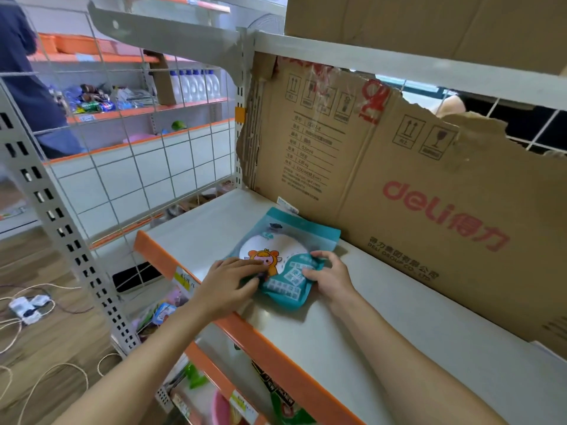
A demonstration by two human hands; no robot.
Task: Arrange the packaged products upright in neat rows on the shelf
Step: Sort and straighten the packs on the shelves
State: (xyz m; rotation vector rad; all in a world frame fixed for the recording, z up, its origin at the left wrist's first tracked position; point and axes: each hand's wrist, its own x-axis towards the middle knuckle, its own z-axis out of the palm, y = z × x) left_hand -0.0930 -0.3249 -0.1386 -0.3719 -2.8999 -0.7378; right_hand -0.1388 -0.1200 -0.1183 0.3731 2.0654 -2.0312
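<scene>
Teal pouch [283, 256]: lying flat on grey shelf [383, 332], near its orange front edge. Left hand [228, 285]: palm down, fingers pressing its face. Right hand [329, 274]: fingers curled, pinching its right edge.

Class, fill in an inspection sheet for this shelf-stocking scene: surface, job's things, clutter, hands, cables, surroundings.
Surface: grey shelf with orange front edge, mostly bare.
Job's things: one teal pouch lying flat on the shelf, not upright.
Clutter: torn cardboard sheet standing along the back of the shelf.
Hands: left hand rests on the pouch; right hand pinches its right edge.
Cables: cords and a power strip on the wooden floor.
Surroundings: wire mesh panel; white bottles on a far shelf; a person in dark clothing at left.
</scene>
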